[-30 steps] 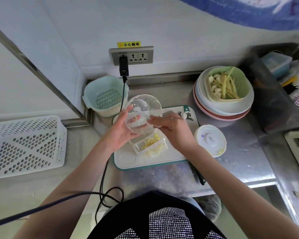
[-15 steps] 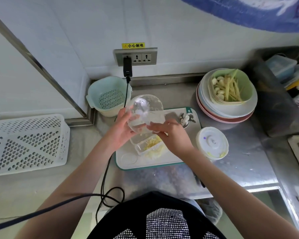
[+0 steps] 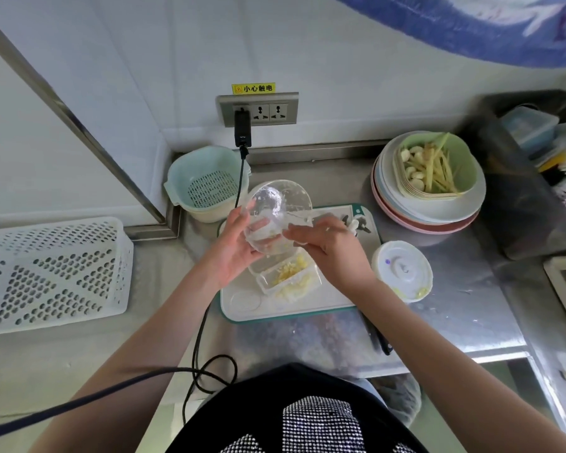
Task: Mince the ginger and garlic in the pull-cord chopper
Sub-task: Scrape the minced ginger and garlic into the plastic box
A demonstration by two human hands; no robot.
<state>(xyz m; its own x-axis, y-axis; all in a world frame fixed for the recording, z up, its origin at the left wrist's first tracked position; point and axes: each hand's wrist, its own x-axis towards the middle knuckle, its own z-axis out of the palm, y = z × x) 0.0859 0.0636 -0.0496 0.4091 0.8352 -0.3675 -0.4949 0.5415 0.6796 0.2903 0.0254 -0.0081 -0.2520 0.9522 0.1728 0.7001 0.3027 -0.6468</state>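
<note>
Chopper bowl (image 3: 276, 214), clear plastic, tilted on its side above the far part of the cutting board (image 3: 324, 302), mouth turned toward the right hand (image 3: 332, 248). Cupped from the left and beneath by the left hand (image 3: 234, 246), fingers curled round the bowl's wall, thumb near the rim. Right hand just beside the bowl's mouth, fingers bent, fingertips touching the rim; whether pinching the rim or scraping inside, cannot tell. Flecks of pale mince clinging to the bowl's lower wall. Directly below the bowl, on the board, a small clear rectangular container (image 3: 286, 276) holding yellowish minced ginger and garlic (image 3: 290, 271), with more mince spilled just beside it. At the board's far right corner, the blade piece (image 3: 356, 223), partly hidden behind the right hand. Right of the board, on the steel surface (image 3: 464, 308), the white chopper lid (image 3: 402, 271), lying flat, well apart from the bowl. Farther right and back, a stack of plates (image 3: 432, 214) topped by a green dish (image 3: 464, 168) of garlic cloves and ginger strips. Behind the bowl, a pale green colander (image 3: 206, 188); far left, a white perforated basket (image 3: 46, 273).
</note>
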